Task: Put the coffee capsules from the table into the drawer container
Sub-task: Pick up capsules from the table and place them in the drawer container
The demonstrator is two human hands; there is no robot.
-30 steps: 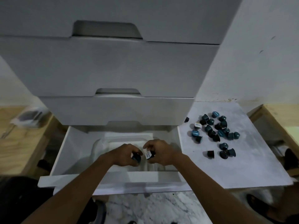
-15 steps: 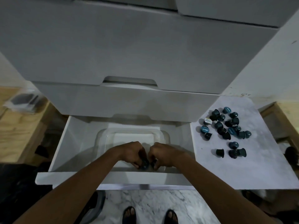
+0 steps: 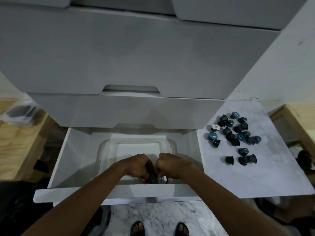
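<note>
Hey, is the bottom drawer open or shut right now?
Open. The bottom drawer is pulled out well past the drawer above it, and the clear container inside it shows from above.

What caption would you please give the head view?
Left hand and right hand hold capsules inside the drawer's clear container.

Both forearms bare from the lower frame edge up to the wrists, broad near the edge and tapering toward the hands; left hand [image 3: 136, 167] and right hand [image 3: 168, 165] bare as well. Feet at the bottom edge, left foot [image 3: 137, 229] and right foot [image 3: 182, 229], each in a dark open-toed sandal with a broad strap across the top, toes exposed. Dim light; strap detail and any fastening too blurred to tell.
</note>
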